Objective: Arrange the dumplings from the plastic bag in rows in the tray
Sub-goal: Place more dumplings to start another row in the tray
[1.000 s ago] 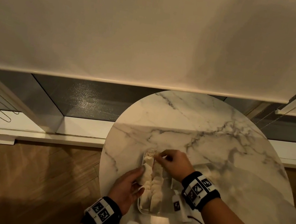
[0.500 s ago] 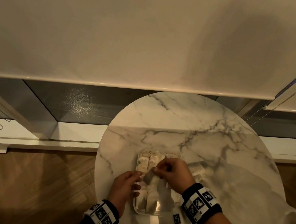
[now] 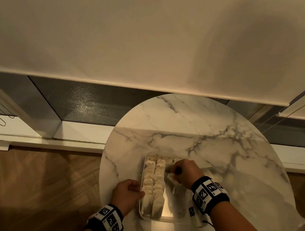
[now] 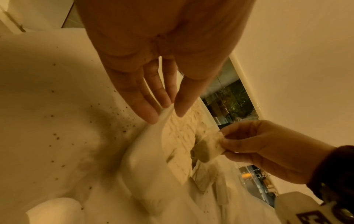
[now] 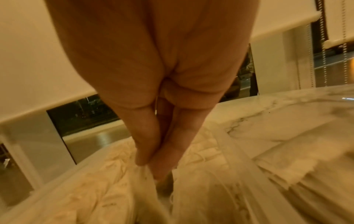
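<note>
A clear plastic tray (image 3: 171, 220) lies on the round marble table (image 3: 195, 125). Two rows of pale dumplings (image 3: 154, 183) fill its left side. My left hand (image 3: 136, 191) pinches the tray's left rim (image 4: 164, 112) between thumb and fingers. Over the tray's far right part, my right hand (image 3: 175, 173) pinches one dumpling (image 4: 208, 148) by its edge. In the right wrist view that dumpling (image 5: 164, 186) hangs below the pressed fingertips (image 5: 141, 160). A clear plastic bag (image 3: 253, 205) lies right of the tray.
The table is small, and its left edge runs close to my left hand. Beyond it are a lowered roller blind (image 3: 140, 34), a window sill (image 3: 35, 137) and wooden floor (image 3: 28, 185). Dark crumbs (image 4: 53, 134) speckle the tabletop.
My left hand left the dumpling rows and took the tray's left rim. My right hand carried a dumpling to the tray's far right side.
</note>
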Action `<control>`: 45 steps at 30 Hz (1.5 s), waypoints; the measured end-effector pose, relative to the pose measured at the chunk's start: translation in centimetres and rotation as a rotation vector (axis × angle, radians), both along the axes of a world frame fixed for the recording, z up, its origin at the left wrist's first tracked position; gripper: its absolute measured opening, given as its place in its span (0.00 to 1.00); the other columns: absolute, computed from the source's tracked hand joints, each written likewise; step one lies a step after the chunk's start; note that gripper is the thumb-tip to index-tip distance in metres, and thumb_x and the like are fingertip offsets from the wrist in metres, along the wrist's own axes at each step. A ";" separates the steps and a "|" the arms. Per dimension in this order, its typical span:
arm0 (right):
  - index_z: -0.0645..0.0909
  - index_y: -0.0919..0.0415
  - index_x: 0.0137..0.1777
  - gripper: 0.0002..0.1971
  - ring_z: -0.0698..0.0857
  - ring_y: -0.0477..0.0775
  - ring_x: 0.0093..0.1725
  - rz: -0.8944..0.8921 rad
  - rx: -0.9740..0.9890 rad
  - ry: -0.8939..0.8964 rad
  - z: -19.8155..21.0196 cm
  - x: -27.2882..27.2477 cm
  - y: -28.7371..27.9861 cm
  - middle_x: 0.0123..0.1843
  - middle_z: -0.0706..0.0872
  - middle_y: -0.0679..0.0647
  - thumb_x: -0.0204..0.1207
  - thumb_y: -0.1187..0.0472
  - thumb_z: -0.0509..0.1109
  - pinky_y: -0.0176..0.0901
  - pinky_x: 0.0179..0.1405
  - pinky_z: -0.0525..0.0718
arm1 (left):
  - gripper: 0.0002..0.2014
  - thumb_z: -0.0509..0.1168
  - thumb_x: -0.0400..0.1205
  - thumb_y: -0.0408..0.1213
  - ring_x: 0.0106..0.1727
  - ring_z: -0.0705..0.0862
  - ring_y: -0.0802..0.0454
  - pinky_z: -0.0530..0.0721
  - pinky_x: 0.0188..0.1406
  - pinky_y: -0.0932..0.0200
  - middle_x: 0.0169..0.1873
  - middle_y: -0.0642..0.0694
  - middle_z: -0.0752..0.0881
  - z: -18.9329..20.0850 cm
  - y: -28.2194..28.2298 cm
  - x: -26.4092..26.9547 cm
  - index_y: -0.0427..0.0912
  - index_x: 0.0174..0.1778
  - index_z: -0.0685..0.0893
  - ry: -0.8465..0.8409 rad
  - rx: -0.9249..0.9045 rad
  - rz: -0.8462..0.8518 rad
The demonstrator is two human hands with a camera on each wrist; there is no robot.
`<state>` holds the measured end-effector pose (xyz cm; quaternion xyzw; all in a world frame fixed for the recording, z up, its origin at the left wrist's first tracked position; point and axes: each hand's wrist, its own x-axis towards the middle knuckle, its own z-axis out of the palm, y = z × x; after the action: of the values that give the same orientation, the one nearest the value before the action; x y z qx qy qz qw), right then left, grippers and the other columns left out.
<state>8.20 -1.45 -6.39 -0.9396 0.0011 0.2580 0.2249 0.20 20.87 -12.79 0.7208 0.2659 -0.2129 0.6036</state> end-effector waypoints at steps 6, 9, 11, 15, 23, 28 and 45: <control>0.91 0.50 0.52 0.09 0.88 0.51 0.51 0.043 -0.084 0.025 -2.1 2.2 0.8 0.52 0.91 0.50 0.75 0.61 0.74 0.39 0.53 0.84 | 0.13 0.78 0.71 0.24 0.43 0.89 0.46 0.90 0.33 0.51 0.43 0.42 0.89 0.1 -0.1 0.3 0.43 0.46 0.88 0.023 -0.016 0.016; 0.91 0.53 0.50 0.09 0.89 0.54 0.50 0.031 -0.148 -0.015 -3.1 3.4 0.9 0.51 0.92 0.54 0.75 0.62 0.71 0.45 0.54 0.87 | 0.14 0.78 0.71 0.25 0.44 0.89 0.45 0.89 0.32 0.53 0.44 0.42 0.89 0.0 0.0 0.2 0.44 0.48 0.88 0.030 -0.026 0.003; 0.90 0.53 0.49 0.08 0.89 0.57 0.49 0.029 -0.186 -0.047 -3.5 4.0 0.9 0.50 0.91 0.55 0.74 0.62 0.70 0.48 0.53 0.88 | 0.14 0.79 0.71 0.26 0.46 0.90 0.43 0.90 0.34 0.51 0.46 0.41 0.89 0.1 0.0 0.2 0.44 0.49 0.88 0.040 -0.042 0.002; 0.89 0.50 0.52 0.09 0.87 0.59 0.52 0.019 -0.260 -0.103 -3.6 4.4 1.1 0.52 0.89 0.55 0.76 0.59 0.70 0.46 0.49 0.86 | 0.14 0.79 0.70 0.27 0.46 0.90 0.43 0.91 0.35 0.49 0.45 0.41 0.89 0.1 0.1 0.2 0.43 0.49 0.88 0.044 -0.048 -0.002; 0.87 0.48 0.55 0.10 0.86 0.59 0.53 -0.008 -0.305 -0.136 -3.9 4.0 1.2 0.54 0.87 0.54 0.78 0.56 0.67 0.46 0.48 0.84 | 0.13 0.78 0.72 0.26 0.44 0.88 0.45 0.88 0.32 0.54 0.46 0.40 0.88 0.5 0.0 0.3 0.42 0.49 0.87 0.059 -0.065 0.008; 0.86 0.49 0.53 0.08 0.86 0.56 0.49 -0.085 -0.199 -0.135 -2.4 3.2 0.7 0.50 0.88 0.53 0.78 0.53 0.68 0.48 0.48 0.87 | 0.13 0.78 0.72 0.26 0.45 0.89 0.43 0.88 0.31 0.55 0.47 0.40 0.89 0.4 0.0 0.2 0.42 0.50 0.87 0.065 -0.057 0.011; 0.87 0.44 0.52 0.05 0.87 0.41 0.39 -0.441 0.355 -0.135 7.5 -13.0 -12.1 0.42 0.89 0.42 0.80 0.51 0.71 0.37 0.39 0.85 | 0.01 0.75 0.79 0.36 0.40 0.86 0.47 0.83 0.39 0.55 0.39 0.40 0.90 7.7 -10.1 1.0 0.45 0.44 0.90 -0.274 -0.037 -0.279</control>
<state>-4.83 -13.57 1.09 -0.8777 0.1449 0.1358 0.4362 1.19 10.81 -5.04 0.7618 0.0750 -0.1993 0.6118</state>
